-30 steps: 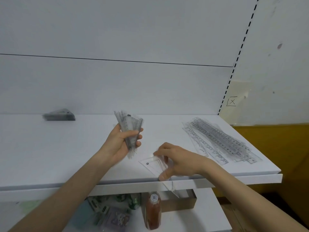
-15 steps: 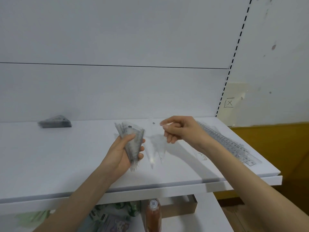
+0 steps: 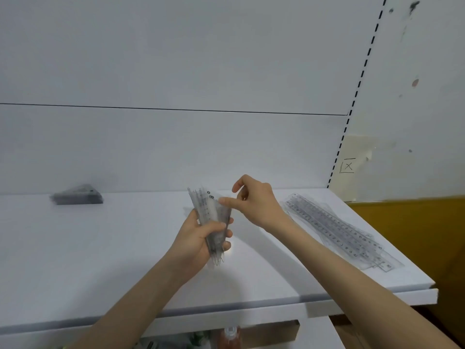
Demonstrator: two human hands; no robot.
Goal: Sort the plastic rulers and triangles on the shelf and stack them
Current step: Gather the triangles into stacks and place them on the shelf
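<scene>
The triangle bundle [image 3: 214, 212] gripped in my left hand [image 3: 198, 238] has gained the piece from 6 o'clock. My empty right hand [image 3: 256, 200] squares it with a straight index finger. The rulers [image 3: 334, 227] at 3 o'clock likely follow.

White shelf [image 3: 100, 260]: rulers [image 3: 334, 227], triangle stack [image 3: 76, 196].

I'm seeing a shop, stationery aisle by the look of it: a white display shelf [image 3: 100, 260] backed by white panels [image 3: 176, 147], a slotted upright [image 3: 361, 79] running up the right side, clear rulers [image 3: 334, 227] piled at the right, triangles [image 3: 78, 196] stacked far left, a bottle [image 3: 229, 337] on the tier below.
</scene>
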